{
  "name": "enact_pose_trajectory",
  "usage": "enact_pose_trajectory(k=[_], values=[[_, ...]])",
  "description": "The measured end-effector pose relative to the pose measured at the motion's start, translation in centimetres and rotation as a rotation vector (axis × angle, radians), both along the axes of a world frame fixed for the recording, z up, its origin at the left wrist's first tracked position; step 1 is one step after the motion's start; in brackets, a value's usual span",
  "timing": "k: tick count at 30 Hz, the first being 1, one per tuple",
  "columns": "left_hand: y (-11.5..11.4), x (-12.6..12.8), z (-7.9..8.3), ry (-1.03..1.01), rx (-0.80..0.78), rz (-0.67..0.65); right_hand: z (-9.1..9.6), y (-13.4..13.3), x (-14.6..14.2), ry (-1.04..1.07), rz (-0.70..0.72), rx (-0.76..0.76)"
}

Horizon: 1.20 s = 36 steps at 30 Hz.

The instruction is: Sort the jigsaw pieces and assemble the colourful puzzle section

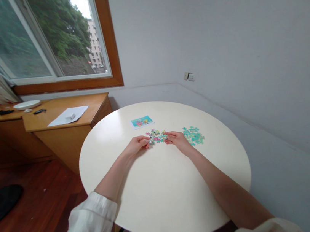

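Observation:
A small heap of multicoloured jigsaw puzzle pieces (157,134) lies on the round white table (165,191). At its left edge is my left hand (138,145), thumb and fingers pinched on a puzzle piece that they partly cover. From the right side my right hand (177,140) reaches in, its thumb and forefinger closed on another puzzle piece. A spread of teal puzzle pieces (194,136) sits just to the right of my right hand. Behind the heap lies a picture card (142,122) with cartoon figures on a teal ground.
A wooden cabinet (98,104) stands beyond the table at left. On it are a white sheet of paper (78,112) with a small white block (70,116), and a white plate (27,104). Walls close in behind and to the right.

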<state>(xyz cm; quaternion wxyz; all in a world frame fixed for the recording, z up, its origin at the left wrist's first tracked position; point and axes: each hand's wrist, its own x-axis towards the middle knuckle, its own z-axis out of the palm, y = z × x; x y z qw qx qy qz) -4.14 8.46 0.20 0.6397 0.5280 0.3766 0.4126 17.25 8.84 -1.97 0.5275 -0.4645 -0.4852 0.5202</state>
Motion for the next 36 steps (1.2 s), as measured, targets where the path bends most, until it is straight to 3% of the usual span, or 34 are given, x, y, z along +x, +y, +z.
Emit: enact_pose_trajectory(k=[36], values=[[0.12, 0.01, -0.22, 0.061, -0.008, 0.024, 0.72, -0.48, -0.4, -0.012, -0.018, -0.017]])
